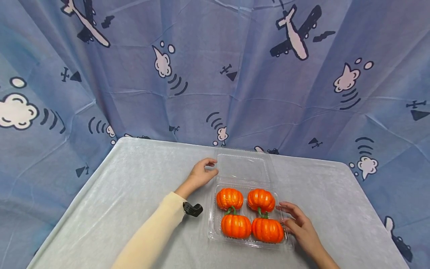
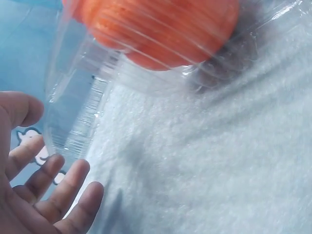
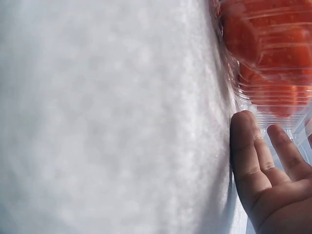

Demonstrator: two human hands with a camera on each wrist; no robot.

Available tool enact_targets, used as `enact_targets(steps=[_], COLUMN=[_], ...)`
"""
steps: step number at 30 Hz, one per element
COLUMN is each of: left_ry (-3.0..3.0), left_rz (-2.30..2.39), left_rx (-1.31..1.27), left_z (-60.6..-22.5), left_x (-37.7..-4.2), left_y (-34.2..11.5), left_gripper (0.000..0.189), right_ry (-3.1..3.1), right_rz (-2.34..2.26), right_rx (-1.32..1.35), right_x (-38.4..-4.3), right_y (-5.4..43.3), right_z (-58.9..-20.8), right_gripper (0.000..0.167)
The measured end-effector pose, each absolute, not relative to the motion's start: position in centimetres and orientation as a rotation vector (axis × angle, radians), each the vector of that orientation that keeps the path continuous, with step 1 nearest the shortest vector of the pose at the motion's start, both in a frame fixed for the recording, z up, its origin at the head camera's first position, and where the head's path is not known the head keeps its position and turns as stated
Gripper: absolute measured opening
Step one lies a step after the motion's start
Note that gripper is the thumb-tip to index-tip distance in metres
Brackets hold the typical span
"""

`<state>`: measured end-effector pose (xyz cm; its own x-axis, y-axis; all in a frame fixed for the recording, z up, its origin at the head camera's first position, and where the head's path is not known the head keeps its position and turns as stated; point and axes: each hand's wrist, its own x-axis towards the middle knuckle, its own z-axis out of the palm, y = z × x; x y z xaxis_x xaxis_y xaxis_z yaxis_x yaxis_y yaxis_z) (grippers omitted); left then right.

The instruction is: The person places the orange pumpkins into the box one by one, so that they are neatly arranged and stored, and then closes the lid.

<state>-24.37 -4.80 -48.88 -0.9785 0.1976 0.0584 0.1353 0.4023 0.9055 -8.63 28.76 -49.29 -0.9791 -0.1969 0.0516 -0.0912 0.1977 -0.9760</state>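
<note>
A clear plastic clamshell box lies on the table with its lid folded back toward the curtain. Several small orange pumpkins with green stems fill its base in two rows. My left hand is at the lid's left edge, fingers spread and slightly bent; in the left wrist view its fingertips come close to the clear plastic, and I cannot tell whether they touch. Beside the base's right wall is my right hand, its fingers loosely extended along the ribbed plastic side.
A pale grey cloth covers the table. Behind it hangs a blue curtain printed with planes and clouds. A black device is worn on the left wrist, over a cream sleeve.
</note>
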Motion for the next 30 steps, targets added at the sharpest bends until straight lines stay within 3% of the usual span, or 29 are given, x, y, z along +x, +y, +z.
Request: enact_targets(steps=[16, 30], left_ry=[2.623, 2.702], left_rz=[1.674, 1.760], left_rx=[0.289, 0.429], left_z=[-49.5, -48.1], left_x=[-24.4, -23.9], left_y=[-4.2, -4.2], left_gripper=[0.037, 0.042], right_ry=[2.365, 2.382], right_rz=[-1.940, -1.917], right_rx=[-0.316, -0.266], right_x=[-8.6, -8.5], right_y=[28.7, 28.7], right_z=[-49.3, -49.3], right_gripper=[0.042, 0.041])
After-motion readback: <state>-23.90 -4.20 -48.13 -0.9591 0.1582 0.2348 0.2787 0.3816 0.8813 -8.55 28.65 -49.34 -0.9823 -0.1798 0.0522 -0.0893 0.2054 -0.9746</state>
